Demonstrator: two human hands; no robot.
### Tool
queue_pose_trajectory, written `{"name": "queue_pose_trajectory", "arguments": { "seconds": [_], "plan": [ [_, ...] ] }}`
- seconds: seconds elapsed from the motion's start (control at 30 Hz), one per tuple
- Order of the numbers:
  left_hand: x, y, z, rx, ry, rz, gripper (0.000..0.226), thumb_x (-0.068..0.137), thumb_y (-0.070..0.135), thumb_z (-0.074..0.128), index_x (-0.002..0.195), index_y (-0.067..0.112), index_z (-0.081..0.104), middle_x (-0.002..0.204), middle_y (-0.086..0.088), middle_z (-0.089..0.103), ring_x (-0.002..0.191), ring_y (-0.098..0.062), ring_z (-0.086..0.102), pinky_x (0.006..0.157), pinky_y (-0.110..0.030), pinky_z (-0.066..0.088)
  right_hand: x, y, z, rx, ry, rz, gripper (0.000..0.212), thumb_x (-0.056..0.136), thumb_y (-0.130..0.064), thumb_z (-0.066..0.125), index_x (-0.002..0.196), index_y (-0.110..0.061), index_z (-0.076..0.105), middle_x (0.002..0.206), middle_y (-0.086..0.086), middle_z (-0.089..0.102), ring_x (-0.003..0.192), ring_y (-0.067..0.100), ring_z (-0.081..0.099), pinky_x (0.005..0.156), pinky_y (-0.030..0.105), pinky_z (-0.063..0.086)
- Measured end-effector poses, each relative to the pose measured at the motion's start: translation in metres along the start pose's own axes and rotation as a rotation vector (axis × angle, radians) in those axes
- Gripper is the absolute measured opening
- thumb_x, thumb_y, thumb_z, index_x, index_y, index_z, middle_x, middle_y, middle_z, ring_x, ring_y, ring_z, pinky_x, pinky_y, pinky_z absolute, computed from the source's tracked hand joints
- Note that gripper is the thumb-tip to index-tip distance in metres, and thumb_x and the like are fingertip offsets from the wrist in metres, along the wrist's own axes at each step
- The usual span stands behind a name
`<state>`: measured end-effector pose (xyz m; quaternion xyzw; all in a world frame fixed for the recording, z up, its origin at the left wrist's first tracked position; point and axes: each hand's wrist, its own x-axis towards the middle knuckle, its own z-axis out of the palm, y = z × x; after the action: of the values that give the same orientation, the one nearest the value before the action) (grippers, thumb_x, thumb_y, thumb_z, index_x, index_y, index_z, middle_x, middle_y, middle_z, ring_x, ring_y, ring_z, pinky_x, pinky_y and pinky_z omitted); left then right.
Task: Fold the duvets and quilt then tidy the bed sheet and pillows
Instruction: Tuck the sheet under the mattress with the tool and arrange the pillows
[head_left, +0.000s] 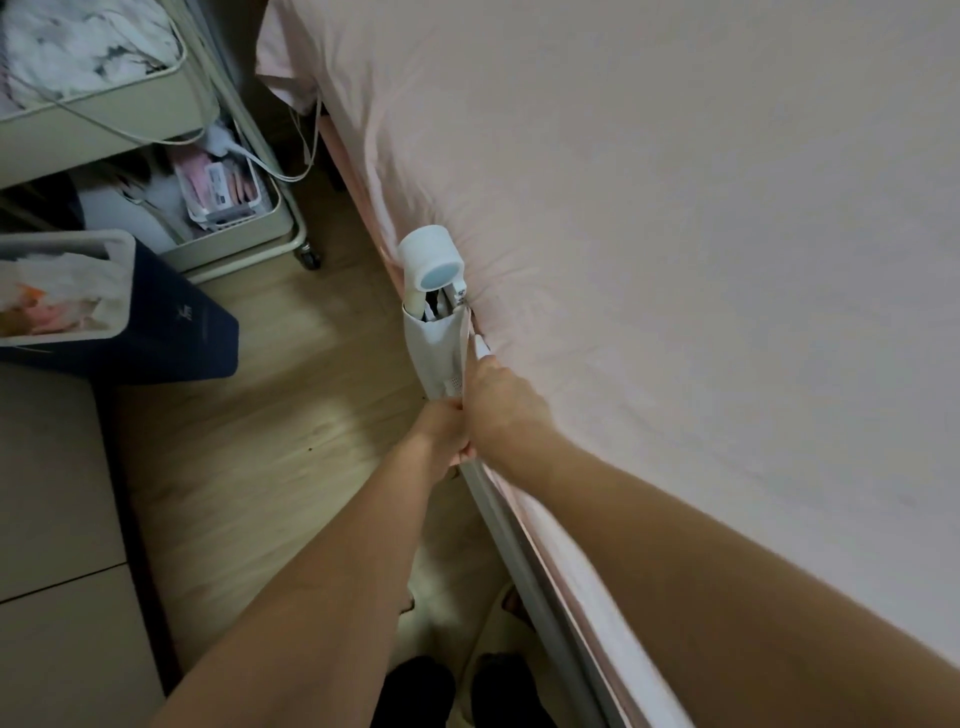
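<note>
The bed sheet (649, 218), pale pink, lies stretched over the mattress and fills the right of the view; its loose edge runs down the bed's near side, from the far corner toward the person's feet. That edge is the long axis the next move follows, and it disappears into the gap between the mattress and the grey side rail (511, 525).

The right hand (501, 402) sits on that edge, fingers pointing away from the body and pressed down into the gap, so it is the nearer of the 2 hands to the sheet; the fingertips are hidden, so I cannot tell whether they are straight or pinching cloth. The left hand (441, 431) is just beside it on the outer side, fingers curled around the rail's fabric and seemingly drawing it away from the mattress.

Wrinkles fan out from a white fabric pocket (434, 343) holding a white handheld device (431, 257), just beyond the hands. Tucking probably proceeds along the edge toward it.
</note>
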<state>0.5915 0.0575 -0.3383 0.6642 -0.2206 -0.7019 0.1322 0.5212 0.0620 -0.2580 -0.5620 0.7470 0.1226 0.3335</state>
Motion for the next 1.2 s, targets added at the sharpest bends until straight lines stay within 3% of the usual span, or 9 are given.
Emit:
{"name": "queue_pose_trajectory", "arguments": {
  "seconds": [0.23, 0.33, 0.43, 0.57, 0.67, 0.77, 0.9, 1.03, 1.2],
  "plan": [
    [0.001, -0.004, 0.012, 0.131, -0.034, 0.047, 0.016, 0.094, 0.013, 0.050, 0.082, 0.012, 0.061, 0.075, -0.007, 0.054, 0.066, -0.015, 0.046, 0.065, -0.028, 0.040, -0.004, 0.020, -0.018, -0.022, -0.069, -0.035, 0.030, 0.093, -0.002, 0.049, 0.122, -0.003, 0.044, 0.115, 0.016, 0.054, 0.106, 0.033, 0.057, 0.082, 0.035, 0.050],
    [0.004, -0.006, 0.018, 0.228, -0.039, 0.095, 0.014, 0.094, 0.020, 0.053, 0.082, 0.013, 0.058, 0.065, -0.002, 0.050, 0.053, -0.012, 0.043, 0.053, -0.022, 0.036, 0.009, 0.041, -0.027, -0.018, -0.073, -0.002, 0.026, 0.091, -0.002, 0.046, 0.117, 0.001, 0.050, 0.118, 0.021, 0.056, 0.107, 0.037, 0.056, 0.074, 0.034, 0.042],
    [0.007, -0.004, 0.028, 0.277, -0.024, 0.133, 0.016, 0.094, 0.020, 0.053, 0.081, 0.012, 0.057, 0.073, -0.004, 0.055, 0.064, -0.019, 0.051, 0.059, -0.026, 0.043, 0.008, 0.050, -0.023, -0.019, -0.078, -0.006, 0.022, 0.090, -0.002, 0.048, 0.112, 0.000, 0.050, 0.114, 0.019, 0.058, 0.103, 0.036, 0.057, 0.070, 0.031, 0.039],
    [0.012, -0.008, 0.030, 0.291, 0.002, 0.125, 0.022, 0.095, 0.017, 0.045, 0.075, 0.011, 0.049, 0.062, -0.003, 0.043, 0.050, -0.014, 0.037, 0.045, -0.021, 0.033, 0.005, 0.044, -0.012, 0.038, -0.115, 0.008, 0.010, 0.090, 0.001, 0.047, 0.100, -0.004, 0.048, 0.091, 0.011, 0.049, 0.085, 0.029, 0.054, 0.069, 0.029, 0.041],
    [0.012, -0.019, 0.031, 0.299, -0.016, 0.053, 0.011, 0.095, 0.014, 0.050, 0.092, 0.005, 0.055, 0.072, -0.005, 0.049, 0.056, -0.014, 0.044, 0.059, -0.026, 0.041, 0.012, 0.049, -0.015, 0.019, -0.113, 0.040, 0.005, 0.089, 0.003, 0.048, 0.089, -0.001, 0.046, 0.094, 0.015, 0.052, 0.084, 0.029, 0.053, 0.068, 0.029, 0.041],
    [0.017, -0.023, 0.030, 0.323, -0.033, 0.034, 0.019, 0.097, 0.015, 0.052, 0.107, 0.001, 0.058, 0.076, -0.006, 0.054, 0.058, -0.014, 0.051, 0.056, -0.022, 0.046, 0.024, 0.055, -0.021, 0.028, -0.111, 0.068, 0.019, 0.090, 0.001, 0.049, 0.109, 0.002, 0.050, 0.112, 0.019, 0.058, 0.094, 0.033, 0.058, 0.061, 0.031, 0.043],
    [0.020, -0.027, 0.032, 0.163, -0.022, 0.034, 0.034, 0.093, 0.002, 0.055, 0.125, -0.007, 0.051, 0.115, -0.018, 0.061, 0.076, -0.021, 0.063, 0.054, -0.023, 0.056, 0.019, 0.047, -0.018, -0.027, -0.156, 0.000, 0.014, 0.088, 0.003, 0.052, 0.090, -0.005, 0.041, 0.108, 0.019, 0.059, 0.098, 0.034, 0.061, 0.054, 0.027, 0.039],
    [0.017, -0.026, 0.037, 0.153, -0.027, 0.016, 0.014, 0.092, 0.002, 0.058, 0.106, -0.001, 0.058, 0.108, -0.013, 0.065, 0.089, -0.025, 0.067, 0.066, -0.028, 0.060, 0.022, 0.046, -0.014, -0.030, -0.121, 0.022, 0.035, 0.084, 0.008, 0.051, 0.065, -0.011, 0.028, 0.071, 0.009, 0.044, 0.057, 0.019, 0.043, 0.044, 0.022, 0.028],
    [0.021, -0.012, 0.032, 0.204, -0.027, 0.036, 0.010, 0.094, 0.004, 0.056, 0.085, -0.001, 0.059, 0.083, -0.009, 0.057, 0.077, -0.025, 0.061, 0.049, -0.023, 0.055, 0.023, 0.057, -0.005, 0.031, -0.084, 0.036, 0.027, 0.089, 0.002, 0.045, 0.069, -0.008, 0.031, 0.084, 0.011, 0.045, 0.072, 0.027, 0.050, 0.049, 0.028, 0.032]
  ]
}}
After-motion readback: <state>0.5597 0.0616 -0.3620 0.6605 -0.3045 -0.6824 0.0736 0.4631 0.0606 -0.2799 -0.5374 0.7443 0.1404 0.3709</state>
